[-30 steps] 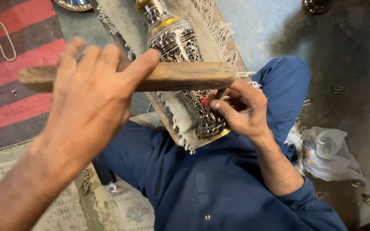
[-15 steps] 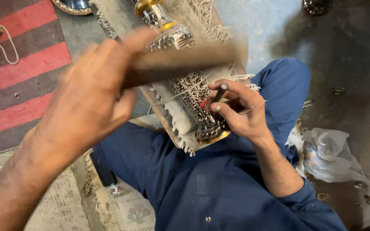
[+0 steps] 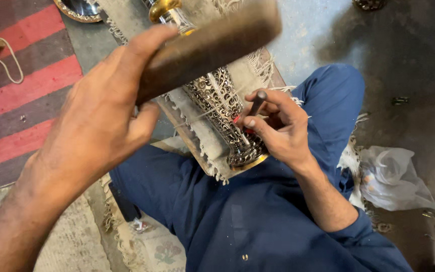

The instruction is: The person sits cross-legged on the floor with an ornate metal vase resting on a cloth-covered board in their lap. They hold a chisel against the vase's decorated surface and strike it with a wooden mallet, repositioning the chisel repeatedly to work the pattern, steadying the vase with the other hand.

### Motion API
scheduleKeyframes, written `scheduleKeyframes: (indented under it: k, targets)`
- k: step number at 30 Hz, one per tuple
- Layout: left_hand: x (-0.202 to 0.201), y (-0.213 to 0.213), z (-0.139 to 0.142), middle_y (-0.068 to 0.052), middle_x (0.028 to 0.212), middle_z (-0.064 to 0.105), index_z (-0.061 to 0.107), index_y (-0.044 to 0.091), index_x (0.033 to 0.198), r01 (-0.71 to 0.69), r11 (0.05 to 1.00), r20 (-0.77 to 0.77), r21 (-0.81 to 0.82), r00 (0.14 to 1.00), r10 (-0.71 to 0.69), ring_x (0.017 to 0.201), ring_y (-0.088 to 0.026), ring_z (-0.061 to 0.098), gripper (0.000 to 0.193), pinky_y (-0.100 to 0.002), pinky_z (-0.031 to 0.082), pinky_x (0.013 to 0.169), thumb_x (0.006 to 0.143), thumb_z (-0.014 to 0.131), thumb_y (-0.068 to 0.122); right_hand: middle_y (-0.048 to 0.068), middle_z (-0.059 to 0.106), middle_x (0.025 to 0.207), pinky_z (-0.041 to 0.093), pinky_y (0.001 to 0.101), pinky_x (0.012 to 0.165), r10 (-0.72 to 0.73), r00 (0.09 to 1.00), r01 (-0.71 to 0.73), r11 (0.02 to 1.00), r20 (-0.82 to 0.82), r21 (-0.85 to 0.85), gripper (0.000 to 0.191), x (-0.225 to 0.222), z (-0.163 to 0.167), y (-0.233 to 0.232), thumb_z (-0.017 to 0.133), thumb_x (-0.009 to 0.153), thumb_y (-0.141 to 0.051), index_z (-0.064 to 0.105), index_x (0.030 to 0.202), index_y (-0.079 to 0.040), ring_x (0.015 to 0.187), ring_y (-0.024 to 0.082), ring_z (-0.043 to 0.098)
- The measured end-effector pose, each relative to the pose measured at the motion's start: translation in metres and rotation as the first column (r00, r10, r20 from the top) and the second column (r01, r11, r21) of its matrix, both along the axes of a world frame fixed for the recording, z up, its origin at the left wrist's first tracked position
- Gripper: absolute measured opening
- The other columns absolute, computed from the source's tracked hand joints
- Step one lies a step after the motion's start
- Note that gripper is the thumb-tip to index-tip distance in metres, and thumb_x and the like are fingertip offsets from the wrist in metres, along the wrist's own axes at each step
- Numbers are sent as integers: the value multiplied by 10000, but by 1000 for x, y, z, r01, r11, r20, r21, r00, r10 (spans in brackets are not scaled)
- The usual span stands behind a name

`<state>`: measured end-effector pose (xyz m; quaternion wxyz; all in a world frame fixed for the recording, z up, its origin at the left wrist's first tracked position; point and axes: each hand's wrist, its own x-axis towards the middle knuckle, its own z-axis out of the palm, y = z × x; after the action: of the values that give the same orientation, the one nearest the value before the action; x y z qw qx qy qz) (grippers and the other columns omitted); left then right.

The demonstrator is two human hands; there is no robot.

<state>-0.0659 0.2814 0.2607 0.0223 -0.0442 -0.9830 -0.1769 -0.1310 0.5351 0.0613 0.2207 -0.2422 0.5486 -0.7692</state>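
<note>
Left hand (image 3: 94,133) grips mallet (image 3: 210,48) raised above punch (image 3: 256,103); right hand (image 3: 278,128) pinches the punch upright on the vase (image 3: 222,111) (long axis running away across the lap)

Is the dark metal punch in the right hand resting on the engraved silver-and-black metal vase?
Yes, the right hand holds the dark metal punch tip-down against the engraved silver-and-black metal vase.

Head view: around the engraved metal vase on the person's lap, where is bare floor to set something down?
Bare grey concrete floor lies beyond the blue-trousered knee, and more dark floor above the crumpled white plastic bag. The red striped rug at left is open. Crowded: the lap, where the engraved silver metal vase, fringed cloth and both hands meet.
</note>
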Motion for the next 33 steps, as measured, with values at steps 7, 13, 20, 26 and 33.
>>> scheduleKeyframes:
  k: [7,13,20,26,33]
  targets:
    - [-9,1,9,-207,983,591,502,109,1457,83,982,-48,-172,995,-92,931,-426,612,667,-535,490,793,828,654,-49,100,705,1069,619,317,939,63,997,-62,998,39,-21,338,-2,2,2,676,1006,72,584,1327,16,1025,174,734]
    - [10,1,-2,-162,1035,620,526,184,1464,28,949,21,-315,1000,-23,986,-367,638,622,-498,522,858,894,667,-23,119,720,1032,610,303,854,44,997,-45,999,60,15,312,-9,-2,1,662,1040,-10,571,1339,4,989,194,746]
    - [83,-22,-68,-171,968,684,476,128,1497,-491,834,227,251,867,443,880,-312,716,694,-401,544,779,825,634,54,130,694,1036,629,358,893,-105,901,222,945,421,-239,377,-23,-11,11,652,1090,-84,484,1427,-54,999,261,738]
    - [139,-30,-184,-98,932,687,495,63,1425,-615,615,483,493,782,394,826,-155,606,651,-329,506,765,808,700,105,150,718,1007,600,323,803,-128,939,180,973,319,-141,342,-25,3,29,663,1094,-101,491,1388,-64,963,263,743]
    - [128,-20,-158,-192,1129,593,417,26,1503,-379,798,143,469,924,355,1068,-328,592,780,-411,466,952,826,786,141,127,711,1044,638,365,861,-186,957,210,973,223,-91,368,-12,18,21,664,1096,-81,471,1410,-84,1007,254,743]
